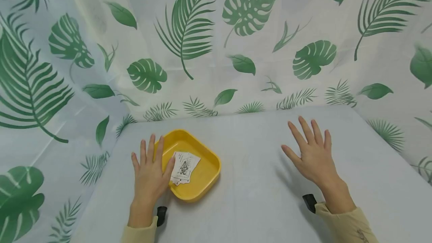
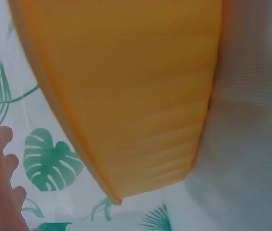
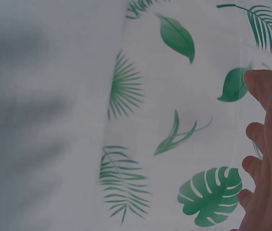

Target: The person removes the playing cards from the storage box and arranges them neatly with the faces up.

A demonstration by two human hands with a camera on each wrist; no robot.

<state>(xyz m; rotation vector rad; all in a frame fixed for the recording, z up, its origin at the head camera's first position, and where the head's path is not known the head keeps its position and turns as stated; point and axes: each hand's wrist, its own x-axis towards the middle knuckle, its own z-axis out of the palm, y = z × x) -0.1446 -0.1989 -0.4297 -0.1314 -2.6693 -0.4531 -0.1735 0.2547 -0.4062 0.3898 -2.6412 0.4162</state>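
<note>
A yellow plastic tray [image 1: 206, 185] with raised walls stands on the white table, left of the middle. Several playing cards [image 1: 183, 166] lie overlapping inside it, the top one bearing a black figure. Over the tray's left edge hovers my left hand [image 1: 148, 177], fingers spread and straight, holding nothing. In the left wrist view the tray's outer wall [image 2: 131, 96] fills the middle, and the left fingers [image 2: 1, 159] show at the left edge. My right hand [image 1: 314, 156] is held above the table at the right, fingers spread, its shadow falling on the cloth.
The table [image 1: 249, 183] has a plain white covering. A white curtain [image 1: 209, 85] printed with green leaves rises behind the table and along both sides. A small black device sits at each wrist, by the yellowish sleeves [image 1: 347, 224].
</note>
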